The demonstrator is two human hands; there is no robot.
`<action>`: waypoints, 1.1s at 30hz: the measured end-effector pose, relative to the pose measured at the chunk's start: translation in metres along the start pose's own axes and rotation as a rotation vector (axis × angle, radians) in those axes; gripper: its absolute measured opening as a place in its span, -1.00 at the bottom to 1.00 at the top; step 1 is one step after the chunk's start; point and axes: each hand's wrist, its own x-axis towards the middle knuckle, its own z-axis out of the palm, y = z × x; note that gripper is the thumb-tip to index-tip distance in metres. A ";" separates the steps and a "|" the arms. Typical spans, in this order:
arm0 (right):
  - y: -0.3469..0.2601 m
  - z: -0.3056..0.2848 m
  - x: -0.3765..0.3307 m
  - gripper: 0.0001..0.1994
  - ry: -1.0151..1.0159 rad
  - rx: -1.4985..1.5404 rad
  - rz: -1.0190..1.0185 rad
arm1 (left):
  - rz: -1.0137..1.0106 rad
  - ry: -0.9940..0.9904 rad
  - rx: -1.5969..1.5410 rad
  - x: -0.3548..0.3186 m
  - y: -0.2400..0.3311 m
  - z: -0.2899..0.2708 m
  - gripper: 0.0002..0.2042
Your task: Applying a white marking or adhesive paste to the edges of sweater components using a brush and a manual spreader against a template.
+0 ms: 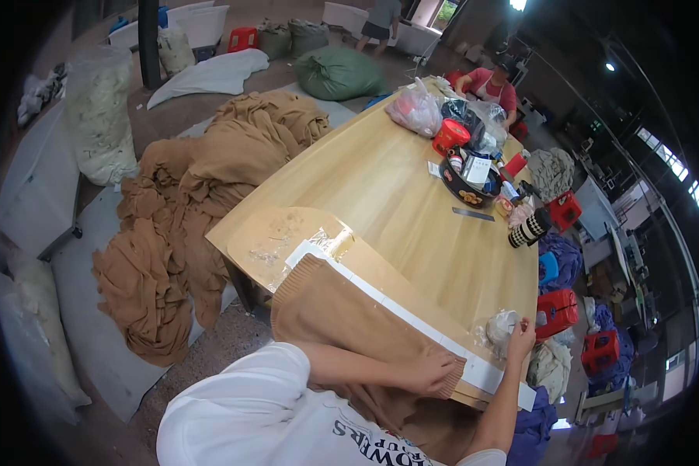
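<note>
Far left: a tall clear bag of pale stuffing (101,116) stands on the floor, with grey matting beneath it. Just right of it, a large heap of tan knitted fabric (194,194) spills from the floor up against the near-left edge of the long wooden table (396,194).

Centre: a cardboard template (287,241) lies on the near end of the table, partly taped over with clear film. A white strip (396,311) runs diagonally across it. A tan knitted piece (334,318) is laid against the strip, its ribbed hem along the strip's edge, the rest hanging off the table toward the person.

The left hand (431,373) lies flat on the lower corner of the knitted piece, fingers together and pressed down on the cloth beside the white strip; it pins the fabric rather than closing around it.

The right hand (520,338) is raised at the table's right edge, fingers pinched on a crumpled wad of clear plastic (501,326). The wad sits just beyond the far end of the strip.

Right and far end: a striped black-and-white cup (530,227) lies near the table edge; a dark bowl of small items (467,182), a red container (451,136) and a pinkish plastic bag (415,109) stand further along. A second person in a red top (493,85) sits at the far end. Red crates (558,311) and blue cloth lie on the floor right of the table.
</note>
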 end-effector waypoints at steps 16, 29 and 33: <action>-0.051 0.035 -0.180 -0.60 -0.208 0.474 -0.182 | 1.097 0.628 0.002 -0.034 0.239 -0.293 -0.84; -0.152 0.023 -0.239 -0.36 -1.302 -0.147 -0.388 | 1.013 1.141 -0.022 -0.138 0.187 -0.317 -0.91; -0.188 0.040 -0.233 -0.36 -1.392 -0.262 -0.330 | 0.925 0.647 0.296 -0.160 0.162 -0.338 -0.88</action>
